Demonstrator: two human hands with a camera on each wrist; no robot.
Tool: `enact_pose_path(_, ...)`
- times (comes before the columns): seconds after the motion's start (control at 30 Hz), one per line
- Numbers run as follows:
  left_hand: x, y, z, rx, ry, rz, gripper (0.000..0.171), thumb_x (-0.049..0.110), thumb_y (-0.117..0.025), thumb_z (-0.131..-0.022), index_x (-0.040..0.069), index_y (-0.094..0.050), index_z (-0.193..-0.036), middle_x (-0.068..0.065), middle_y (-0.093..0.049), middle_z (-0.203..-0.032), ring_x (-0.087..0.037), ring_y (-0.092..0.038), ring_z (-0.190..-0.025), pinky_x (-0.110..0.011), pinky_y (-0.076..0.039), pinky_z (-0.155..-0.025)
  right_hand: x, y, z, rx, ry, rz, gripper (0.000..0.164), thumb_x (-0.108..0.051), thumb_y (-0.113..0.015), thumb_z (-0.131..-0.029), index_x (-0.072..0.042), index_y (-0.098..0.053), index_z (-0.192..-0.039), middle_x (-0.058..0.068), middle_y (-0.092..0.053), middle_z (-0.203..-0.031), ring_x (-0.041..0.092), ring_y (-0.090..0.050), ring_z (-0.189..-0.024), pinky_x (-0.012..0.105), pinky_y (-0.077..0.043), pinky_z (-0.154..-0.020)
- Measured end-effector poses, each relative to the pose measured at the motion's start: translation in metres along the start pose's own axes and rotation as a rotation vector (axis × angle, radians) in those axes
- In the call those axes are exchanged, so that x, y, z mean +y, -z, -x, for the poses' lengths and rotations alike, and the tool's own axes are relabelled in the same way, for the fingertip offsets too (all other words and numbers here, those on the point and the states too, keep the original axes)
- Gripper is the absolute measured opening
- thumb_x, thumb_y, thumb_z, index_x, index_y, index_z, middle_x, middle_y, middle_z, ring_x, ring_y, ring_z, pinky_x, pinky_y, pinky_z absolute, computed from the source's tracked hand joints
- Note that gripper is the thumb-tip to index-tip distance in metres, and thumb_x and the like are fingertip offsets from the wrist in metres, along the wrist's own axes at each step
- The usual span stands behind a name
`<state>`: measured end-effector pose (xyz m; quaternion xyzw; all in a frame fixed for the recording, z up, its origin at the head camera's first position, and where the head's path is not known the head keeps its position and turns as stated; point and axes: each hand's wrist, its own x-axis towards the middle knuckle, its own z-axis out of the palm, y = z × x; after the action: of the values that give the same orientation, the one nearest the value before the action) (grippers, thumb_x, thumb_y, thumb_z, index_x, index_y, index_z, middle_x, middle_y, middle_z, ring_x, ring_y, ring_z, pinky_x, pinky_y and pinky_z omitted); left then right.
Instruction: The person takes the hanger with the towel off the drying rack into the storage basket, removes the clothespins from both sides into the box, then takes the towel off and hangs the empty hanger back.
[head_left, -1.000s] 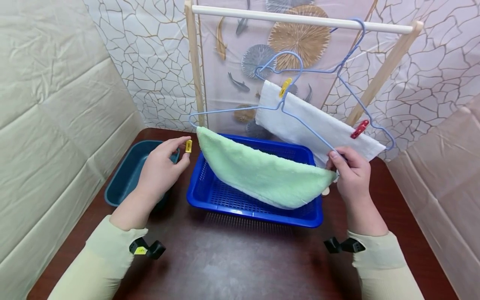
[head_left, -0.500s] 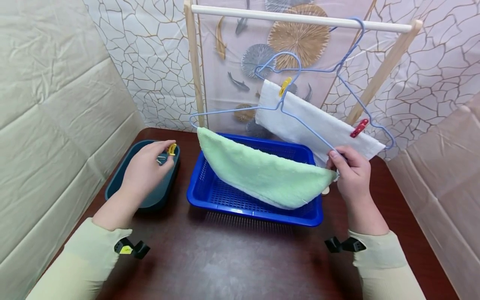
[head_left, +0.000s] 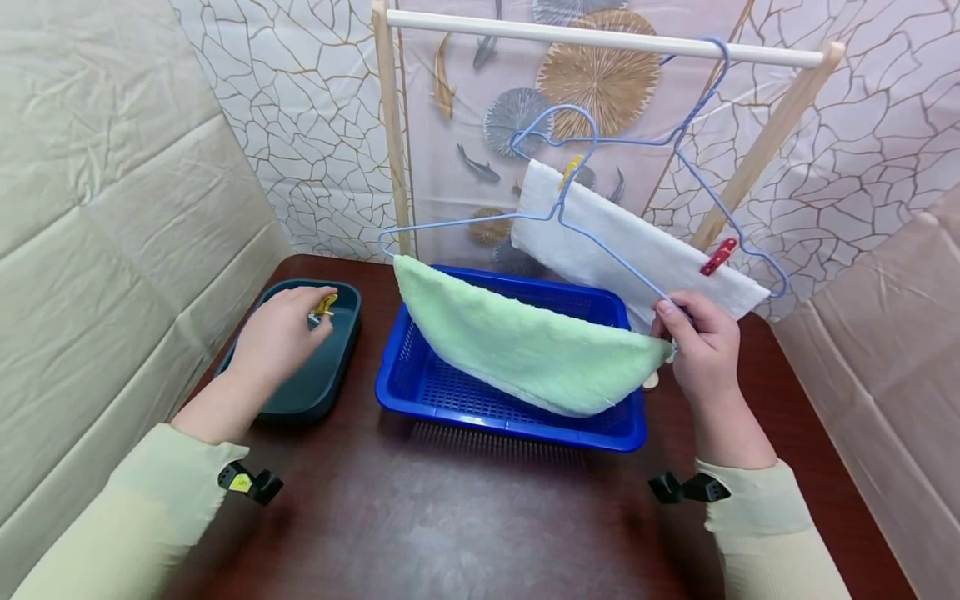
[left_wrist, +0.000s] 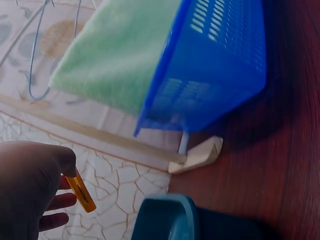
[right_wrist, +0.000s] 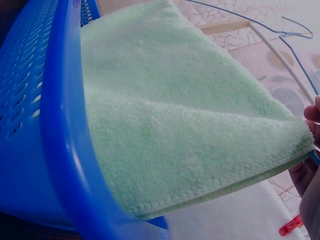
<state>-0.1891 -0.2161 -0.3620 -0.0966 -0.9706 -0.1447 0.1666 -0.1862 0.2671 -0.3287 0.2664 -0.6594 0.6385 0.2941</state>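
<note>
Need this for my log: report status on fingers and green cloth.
Left fingers pinch yellow clip above teal tub. Right fingers grip blue hanger. Green cloth hanging from hanger, over blue basket. White cloth hangs behind, possible snag.

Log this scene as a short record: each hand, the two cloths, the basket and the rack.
Left hand: pinches a yellow clothespin above the teal tub
Right hand: grips the near blue hanger at a corner of the green towel
Green towel: on the near blue hanger, over the blue basket; contact unclear
White cloth: on the far blue hanger, with a red clothespin
Blue basket: on the table
Rack: wooden uprights, white bar; far blue hanger hooked over it
</note>
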Motion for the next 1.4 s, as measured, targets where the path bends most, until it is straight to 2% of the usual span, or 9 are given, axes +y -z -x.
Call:
enact_pose_path(0.4,-0.025,-0.013,-0.006,-0.087,-0.048,-0.112,0.039,0.014,-0.06,-0.085,0.005,-0.057,-0.122,-0.016,-0.061,-0.117,-0.033,-0.055,-0.106,-0.048,-0.045,-0.087,0.0,0.001,0.0,-0.005,0.004,0.009,0.009,0.016,-0.048,-0.085,0.023,-0.054,-0.084,0.009,-0.056,-0.061,0.014,-0.051,-0.053,0.018,-0.044,-0.048)
enact_pose_path(0.67,-0.044,-0.032,-0.009,-0.12,-0.095,-0.187,0.037,0.016,-0.061,-0.083,0.004,-0.06,-0.118,-0.015,-0.064,-0.107,-0.031,-0.058,-0.092,-0.046,-0.048,-0.076,0.001,0.001,0.0,-0.005,-0.009,0.026,0.01,0.015,-0.049,-0.085,0.022,-0.055,-0.085,0.008,-0.056,-0.061,0.013,-0.05,-0.053,0.018,-0.043,-0.046)
enact_pose_path(1.07,-0.058,-0.046,-0.01,-0.192,-0.107,-0.192,0.036,0.011,-0.064,-0.082,0.003,-0.061,-0.117,-0.018,-0.064,-0.107,-0.033,-0.058,-0.092,-0.048,-0.048,-0.076,0.001,0.004,0.001,-0.009,-0.004,0.055,0.01,0.014,-0.049,-0.086,0.021,-0.056,-0.084,0.008,-0.056,-0.062,0.014,-0.05,-0.053,0.018,-0.043,-0.047)
enact_pose_path(1.4,-0.067,-0.056,-0.011,-0.25,-0.102,-0.238,0.028,0.01,-0.061,-0.084,0.004,-0.063,-0.111,-0.017,-0.065,-0.099,-0.033,-0.057,-0.082,-0.047,-0.048,-0.065,0.002,0.005,0.001,-0.011,0.0,0.064,0.011,0.013,-0.049,-0.086,0.021,-0.056,-0.085,0.008,-0.056,-0.063,0.014,-0.051,-0.055,0.018,-0.043,-0.048)
